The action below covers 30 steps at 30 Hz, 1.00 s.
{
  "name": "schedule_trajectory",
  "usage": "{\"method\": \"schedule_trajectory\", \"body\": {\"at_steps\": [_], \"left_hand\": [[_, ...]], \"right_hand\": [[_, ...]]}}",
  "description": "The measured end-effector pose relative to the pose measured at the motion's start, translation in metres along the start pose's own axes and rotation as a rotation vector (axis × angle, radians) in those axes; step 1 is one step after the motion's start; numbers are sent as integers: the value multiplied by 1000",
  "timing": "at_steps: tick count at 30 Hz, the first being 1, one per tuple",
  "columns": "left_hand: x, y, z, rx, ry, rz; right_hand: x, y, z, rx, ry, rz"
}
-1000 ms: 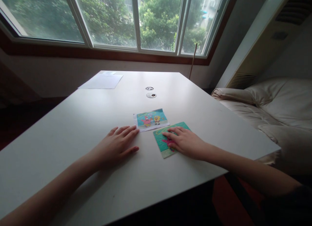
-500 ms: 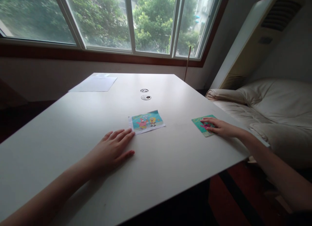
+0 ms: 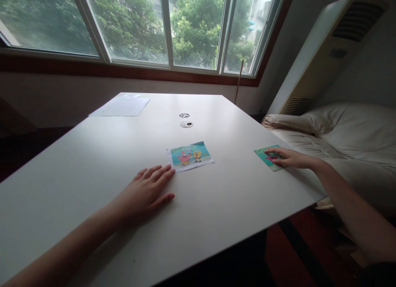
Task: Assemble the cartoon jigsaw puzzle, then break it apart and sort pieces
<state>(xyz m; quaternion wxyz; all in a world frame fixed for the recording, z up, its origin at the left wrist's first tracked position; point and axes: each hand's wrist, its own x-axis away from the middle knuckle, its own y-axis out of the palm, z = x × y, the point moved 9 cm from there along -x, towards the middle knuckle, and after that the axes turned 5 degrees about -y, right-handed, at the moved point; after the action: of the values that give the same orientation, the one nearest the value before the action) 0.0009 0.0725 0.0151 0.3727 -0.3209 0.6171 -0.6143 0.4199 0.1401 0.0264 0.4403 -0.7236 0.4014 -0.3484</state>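
My right hand lies open, fingers on the green puzzle, 3 o'clock from the cartoon picture; my left hand rests spread flat on the table at its 7 o'clock.

On the white table, a paper sheet lies at its far-left corner, two round grommets sit mid-table, and cream bedding lies beside its right edge.

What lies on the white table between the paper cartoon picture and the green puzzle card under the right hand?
Nothing: in the head view the white table is bare between the paper cartoon picture and the green puzzle card.
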Motion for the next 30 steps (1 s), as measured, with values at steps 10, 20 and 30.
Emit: {"method": "schedule_trajectory", "body": {"at_steps": [10, 20, 30], "left_hand": [[2, 5, 2, -32, 17, -28], [1, 3, 6, -36, 30, -60], [2, 2, 5, -20, 22, -41]], "right_hand": [[-50, 77, -225, 223, -460, -10], [-87, 94, -254, 202, -430, -55], [-125, 14, -64, 110, -49, 35]]}}
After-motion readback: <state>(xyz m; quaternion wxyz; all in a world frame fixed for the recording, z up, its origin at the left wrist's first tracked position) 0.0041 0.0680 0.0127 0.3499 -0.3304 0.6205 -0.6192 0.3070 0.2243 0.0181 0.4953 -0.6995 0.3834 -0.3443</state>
